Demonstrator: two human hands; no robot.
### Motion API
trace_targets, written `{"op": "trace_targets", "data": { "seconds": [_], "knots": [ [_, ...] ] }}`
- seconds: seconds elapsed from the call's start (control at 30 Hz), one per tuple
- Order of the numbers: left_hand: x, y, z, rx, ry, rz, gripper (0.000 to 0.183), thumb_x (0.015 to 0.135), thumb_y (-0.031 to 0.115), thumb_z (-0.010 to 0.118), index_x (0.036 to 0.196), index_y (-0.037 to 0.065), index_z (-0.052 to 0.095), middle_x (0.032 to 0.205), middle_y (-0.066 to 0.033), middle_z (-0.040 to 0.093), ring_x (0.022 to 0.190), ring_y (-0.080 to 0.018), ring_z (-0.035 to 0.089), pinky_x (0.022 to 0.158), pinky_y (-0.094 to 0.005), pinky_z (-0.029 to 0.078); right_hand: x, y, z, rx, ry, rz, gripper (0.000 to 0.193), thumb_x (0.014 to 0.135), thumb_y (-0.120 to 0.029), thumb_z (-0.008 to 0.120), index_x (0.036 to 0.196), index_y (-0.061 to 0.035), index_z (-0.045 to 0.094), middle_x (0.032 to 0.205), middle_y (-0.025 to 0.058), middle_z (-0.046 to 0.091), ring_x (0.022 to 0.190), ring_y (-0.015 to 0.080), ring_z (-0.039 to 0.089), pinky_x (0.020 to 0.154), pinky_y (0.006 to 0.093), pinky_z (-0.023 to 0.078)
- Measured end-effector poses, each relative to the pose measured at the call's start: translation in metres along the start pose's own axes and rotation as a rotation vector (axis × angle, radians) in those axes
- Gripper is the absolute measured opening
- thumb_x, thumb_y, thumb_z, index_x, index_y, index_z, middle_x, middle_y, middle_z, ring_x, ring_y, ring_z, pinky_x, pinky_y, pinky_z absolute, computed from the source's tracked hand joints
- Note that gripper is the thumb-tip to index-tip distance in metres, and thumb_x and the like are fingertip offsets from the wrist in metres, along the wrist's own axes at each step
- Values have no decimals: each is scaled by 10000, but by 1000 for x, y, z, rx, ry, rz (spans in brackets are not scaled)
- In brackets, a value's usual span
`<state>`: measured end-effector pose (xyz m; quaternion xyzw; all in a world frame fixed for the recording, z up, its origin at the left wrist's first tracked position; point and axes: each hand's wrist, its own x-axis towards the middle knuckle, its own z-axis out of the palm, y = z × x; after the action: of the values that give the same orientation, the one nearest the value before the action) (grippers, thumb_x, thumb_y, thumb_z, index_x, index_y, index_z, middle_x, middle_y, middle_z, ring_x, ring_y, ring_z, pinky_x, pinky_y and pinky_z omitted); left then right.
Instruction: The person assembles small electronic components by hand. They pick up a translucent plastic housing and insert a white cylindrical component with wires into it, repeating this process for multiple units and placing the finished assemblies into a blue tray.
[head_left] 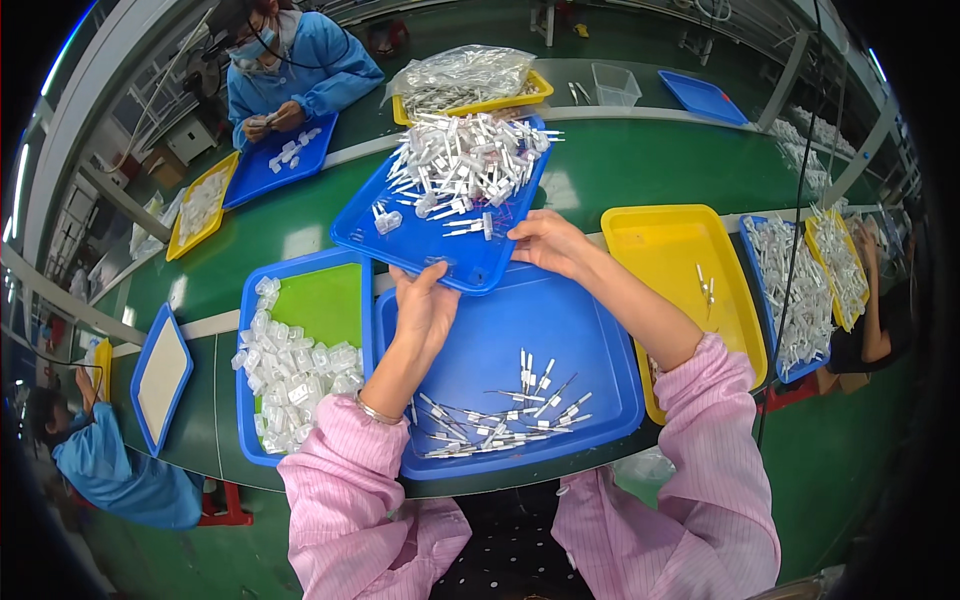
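A blue tray (358, 222) heaped with white-and-clear plastic pieces with thin stems (465, 160) is between my hands. My left hand (425, 310) is closed on its near edge, thumb on top. On the tray's right edge, my right hand (548, 243) is closed too, its fingers partly hidden. The tray overlaps the far edge of a larger blue tray (510, 325), which holds thin dark rods with white parts (495, 425) scattered at its near side. Whether the upper tray rests on anything cannot be made out.
Left stands a blue tray with clear caps (295, 365) on a green sheet (320, 305). At right are a yellow tray (670, 245) and a filled blue tray (785, 290). A bagged yellow tray (465, 85) sits beyond. Co-workers (295, 65) sit across and to the sides.
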<state>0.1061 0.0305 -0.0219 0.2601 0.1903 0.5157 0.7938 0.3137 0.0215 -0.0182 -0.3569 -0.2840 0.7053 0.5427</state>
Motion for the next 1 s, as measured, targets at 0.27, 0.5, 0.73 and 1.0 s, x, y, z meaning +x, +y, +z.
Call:
{"op": "trace_targets", "data": {
  "seconds": [0.27, 0.5, 0.73, 1.0],
  "knots": [
    [-1, -11, 16, -58, 3, -281, 353, 794, -37, 483, 1117, -42, 341, 1171, -250, 412, 1141, -369, 418, 1002, -454, 334, 8, -42, -61, -145, 25, 21, 258, 728, 37, 521, 984, 41, 546, 935, 132, 600, 834, 231, 598, 791, 414, 487],
    [-30, 24, 17, 54, -2, -410, 238, 820, -2, 475, 1035, -102, 449, 1171, -289, 436, 1106, -369, 465, 933, -381, 414, 21, -60, -90, -283, -28, 22, 376, 726, 83, 444, 1096, 40, 496, 1030, 139, 570, 914, 217, 572, 833, 352, 469],
    [-86, 82, 16, 471, -190, -340, 241, 825, 46, 514, 1051, -36, 526, 1002, -141, 595, 910, -186, 580, 738, -281, 461, 11, -54, -82, -363, 48, -23, 486, 728, 84, 410, 1211, 40, 386, 1102, 145, 538, 984, 217, 553, 887, 329, 440],
    [-63, 181, -94, 2192, 442, 473, 409, 786, 247, 570, 1105, -3, 515, 1173, -218, 483, 1106, -385, 425, 931, -437, 352, 9, -61, -77, -464, -8, 45, 538, 733, 61, 410, 1264, 52, 322, 1131, 164, 516, 967, 211, 564, 863, 329, 459]
  ]
}}
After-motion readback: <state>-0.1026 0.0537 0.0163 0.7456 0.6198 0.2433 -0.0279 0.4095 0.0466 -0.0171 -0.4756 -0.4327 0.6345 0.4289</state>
